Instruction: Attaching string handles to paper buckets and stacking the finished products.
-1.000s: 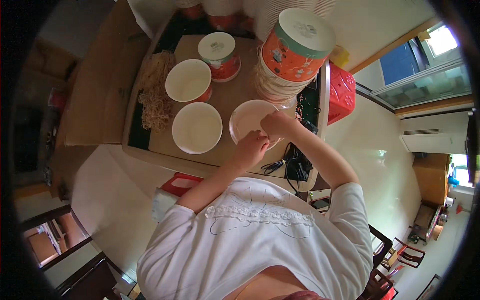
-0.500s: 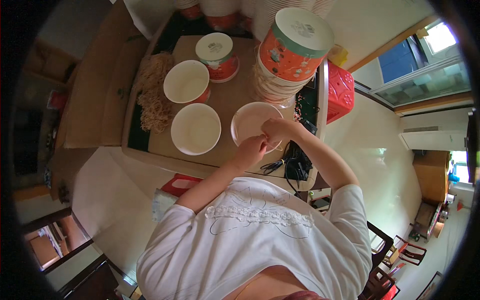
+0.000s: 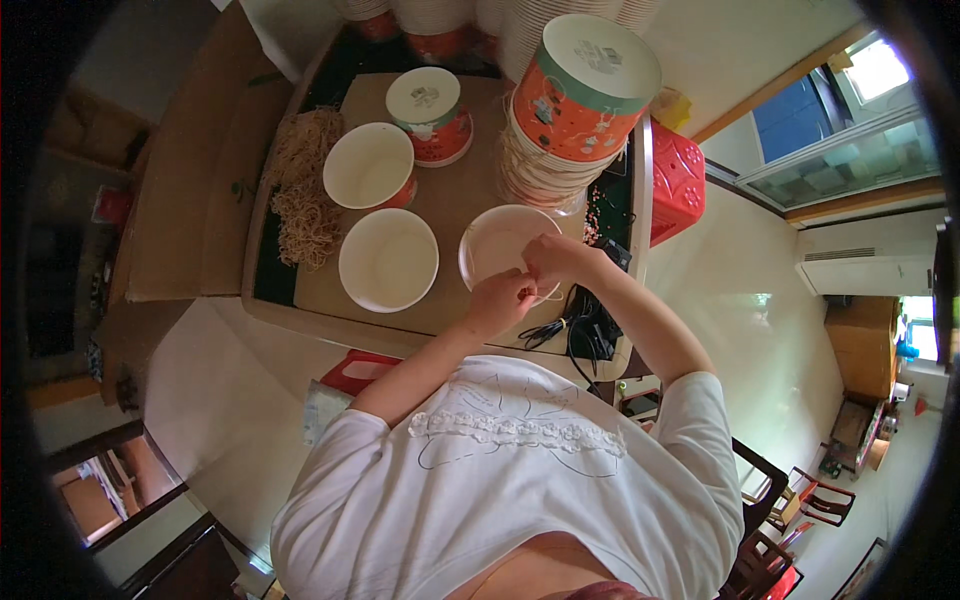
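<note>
A paper bucket point(image 3: 490, 240) with a pale inside stands mouth up at the table's near edge. Over its near right rim my left hand point(image 3: 503, 303) and my right hand point(image 3: 555, 258) meet, fingertips almost touching. Both are closed in a pinch. A thin pale cord point(image 3: 552, 297) loops out beside the fingertips and past the rim; what lies between the fingers is mostly hidden. To the left stand two more open buckets, a nearer bucket point(image 3: 388, 262) and a farther bucket point(image 3: 367, 165).
A small upside-down bucket point(image 3: 437, 140) stands behind them. A large upturned bucket point(image 3: 583, 110) tops a cord-draped stack. Tangled cords point(image 3: 305, 190) lie at the left. Black cables point(image 3: 590, 325) and pink bits point(image 3: 592, 215) lie at the right, beside a red stool point(image 3: 676, 180).
Both hands stay at the same rim, with only slight finger movement. The cord loop beside them has shifted a little. The whole view has moved slightly.
</note>
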